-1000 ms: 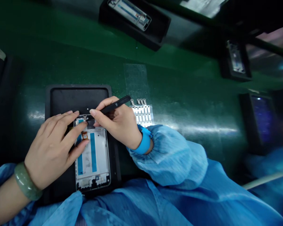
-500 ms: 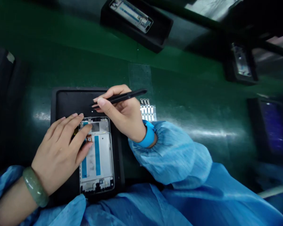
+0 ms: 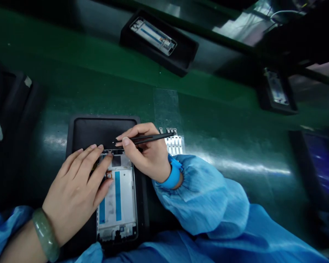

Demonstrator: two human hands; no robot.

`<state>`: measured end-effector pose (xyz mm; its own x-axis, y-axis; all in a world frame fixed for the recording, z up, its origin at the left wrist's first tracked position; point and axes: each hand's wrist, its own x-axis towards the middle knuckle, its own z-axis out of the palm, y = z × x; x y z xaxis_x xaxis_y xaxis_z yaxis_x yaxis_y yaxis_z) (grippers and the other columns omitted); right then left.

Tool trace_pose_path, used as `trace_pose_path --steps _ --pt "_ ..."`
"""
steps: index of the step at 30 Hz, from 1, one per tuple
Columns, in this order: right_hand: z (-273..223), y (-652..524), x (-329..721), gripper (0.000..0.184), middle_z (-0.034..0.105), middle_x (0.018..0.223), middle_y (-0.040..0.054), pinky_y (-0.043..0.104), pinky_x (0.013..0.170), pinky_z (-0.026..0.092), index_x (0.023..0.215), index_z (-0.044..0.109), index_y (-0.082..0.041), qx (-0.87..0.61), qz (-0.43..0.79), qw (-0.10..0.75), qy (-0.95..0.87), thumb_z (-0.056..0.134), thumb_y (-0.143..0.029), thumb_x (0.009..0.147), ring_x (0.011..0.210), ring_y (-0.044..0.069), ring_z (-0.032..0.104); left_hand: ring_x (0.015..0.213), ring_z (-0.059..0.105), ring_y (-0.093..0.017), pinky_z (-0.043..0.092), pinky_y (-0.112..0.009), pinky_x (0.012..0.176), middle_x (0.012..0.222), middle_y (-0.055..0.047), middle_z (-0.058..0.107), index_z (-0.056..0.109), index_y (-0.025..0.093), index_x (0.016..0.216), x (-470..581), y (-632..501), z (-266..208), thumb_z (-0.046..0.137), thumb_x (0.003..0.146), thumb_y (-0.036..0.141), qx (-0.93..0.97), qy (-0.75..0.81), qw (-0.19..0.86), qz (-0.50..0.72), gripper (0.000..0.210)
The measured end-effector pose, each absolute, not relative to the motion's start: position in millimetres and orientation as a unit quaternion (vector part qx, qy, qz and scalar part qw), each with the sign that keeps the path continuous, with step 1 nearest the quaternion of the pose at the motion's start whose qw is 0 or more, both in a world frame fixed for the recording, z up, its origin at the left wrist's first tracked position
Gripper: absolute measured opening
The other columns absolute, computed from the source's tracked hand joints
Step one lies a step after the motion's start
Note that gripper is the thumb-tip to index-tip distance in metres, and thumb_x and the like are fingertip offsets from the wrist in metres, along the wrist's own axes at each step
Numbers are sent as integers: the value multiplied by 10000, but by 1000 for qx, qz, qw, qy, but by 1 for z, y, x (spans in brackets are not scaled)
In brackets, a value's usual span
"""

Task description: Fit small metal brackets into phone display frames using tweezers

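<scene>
On the lower left of the green bench (image 3: 222,131), a phone frame (image 3: 126,197) lies face up in a black tray (image 3: 104,128), its long side running away from the person. Two blue strips (image 3: 118,197) run lengthwise along its pale panel, with an orange flex piece (image 3: 109,174) and a dark square (image 3: 116,161) nearer the far end. The left hand (image 3: 74,186) reaches over the frame's left edge, its fingers extended and its index fingertip touching the far end; thumb and forefinger stand apart, so its grip is not closed on anything. A green bracelet (image 3: 46,233) circles that wrist. The right hand (image 3: 150,157), with a blue wristband (image 3: 174,177), has its grip closed around black tweezers (image 3: 156,137), held slanting just above the frame's far edge. Whether their tips touch anything cannot be told. Just beyond the right hand lies a sheet of small silvery pieces (image 3: 177,146), next to a clear film (image 3: 166,107). Well apart, farther up, a second frame (image 3: 153,35) sits in a black holder (image 3: 186,54).
</scene>
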<state>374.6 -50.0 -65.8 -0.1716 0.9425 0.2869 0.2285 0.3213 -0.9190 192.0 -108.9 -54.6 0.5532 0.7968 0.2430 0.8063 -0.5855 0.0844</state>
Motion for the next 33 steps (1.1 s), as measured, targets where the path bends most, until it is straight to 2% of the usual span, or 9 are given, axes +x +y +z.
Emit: trace_pose_path --steps 10,33 --pt "-52 -47 377 106 635 815 7 248 638 523 849 516 -201 -437 346 412 -721 579 -281 822 702 109 632 1191 468 -308 395 -491 1010 1288 -166 502 490 101 1280 192 -110 -50 455 896 333 -882 -456 14 -118 450" --pt "-49 -49 373 63 598 789 -13 184 583 513 821 521 -197 -436 351 422 -713 570 -236 815 643 71 611 1189 473 -307 399 -483 1011 1281 -162 514 503 104 1263 193 -111 -46 461 892 321 -877 -465 3 -119 431"
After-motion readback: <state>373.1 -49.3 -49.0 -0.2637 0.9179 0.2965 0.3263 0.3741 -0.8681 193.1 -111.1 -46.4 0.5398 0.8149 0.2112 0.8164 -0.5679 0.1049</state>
